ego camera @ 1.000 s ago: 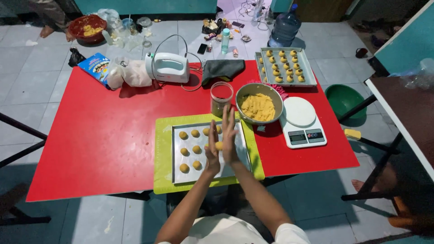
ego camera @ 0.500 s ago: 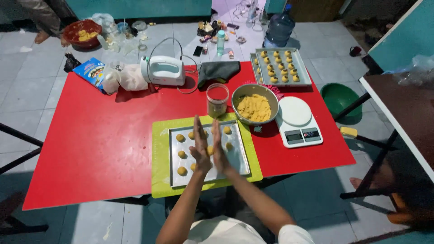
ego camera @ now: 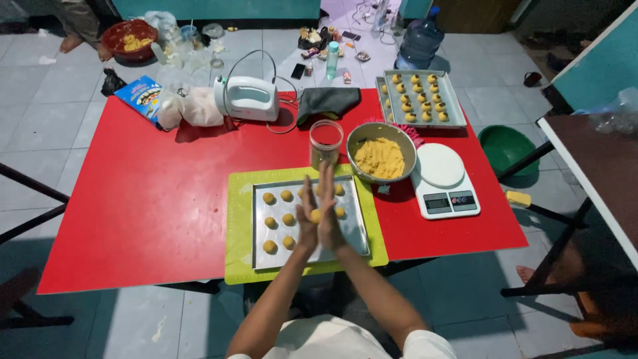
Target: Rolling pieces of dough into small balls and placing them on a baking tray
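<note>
Two hands, left hand and right hand, press palm to palm on a dough ball above the baking tray, where shaped balls lie in rows. Beyond, the dough bowl stands within reach on the red surface.

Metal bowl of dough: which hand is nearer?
Right. The right hand is pressed palm to palm with the left hand over the baking tray, on the side toward the metal bowl; the left hand lies farther away.
</note>
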